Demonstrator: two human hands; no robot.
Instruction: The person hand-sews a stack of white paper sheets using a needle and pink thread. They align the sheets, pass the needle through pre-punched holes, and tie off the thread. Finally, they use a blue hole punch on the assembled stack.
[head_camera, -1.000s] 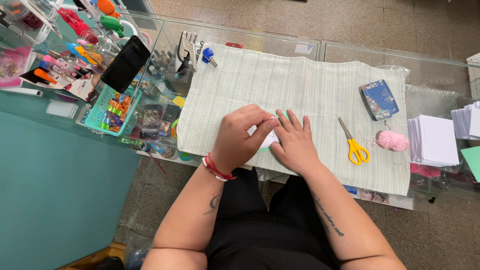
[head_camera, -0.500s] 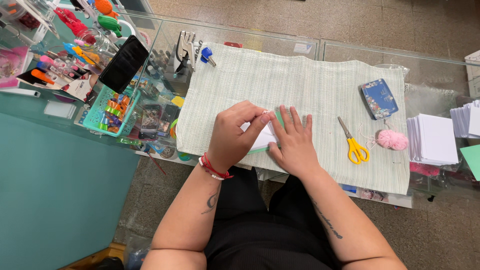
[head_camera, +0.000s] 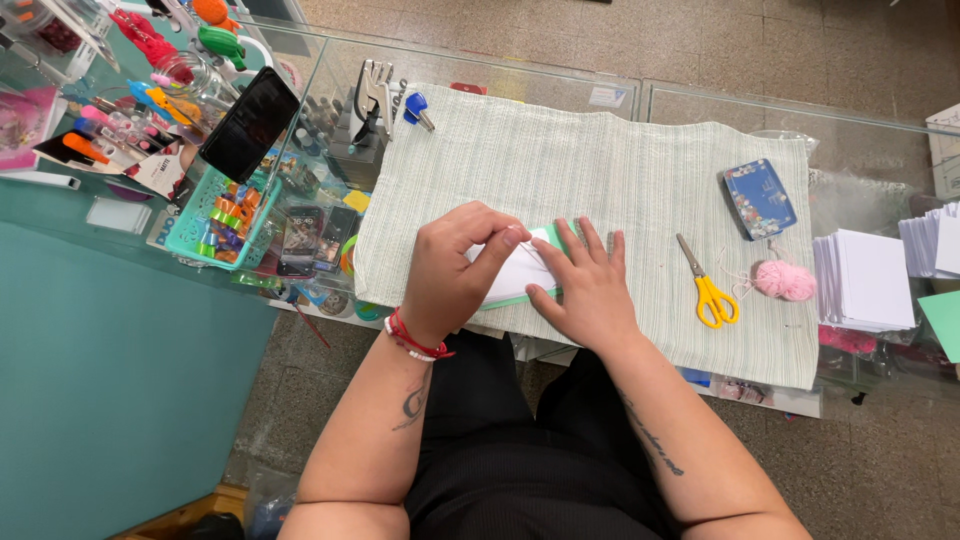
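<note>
Head view: left hand (head_camera: 462, 268) pinches edge of white-and-green folded paper (head_camera: 518, 280) on striped cloth mat (head_camera: 600, 170). Right hand (head_camera: 588, 290) flat, fingers spread, pressing paper (near mat's front edge). Yellow scissors (head_camera: 708, 285) well apart to the right.

The person's arms are bare from the shoulder down, with no sleeves in sight. The left hand (head_camera: 462, 268) has a red cord bracelet paired with a thin white one (head_camera: 416, 340) at the wrist, and a small dark curved tattoo (head_camera: 414, 404) marks that forearm. The right hand (head_camera: 590, 290) is without rings; a line of dark script tattoo (head_camera: 650, 436) runs along its forearm. Black ribbed clothing (head_camera: 520, 470) covers the lap.
</note>
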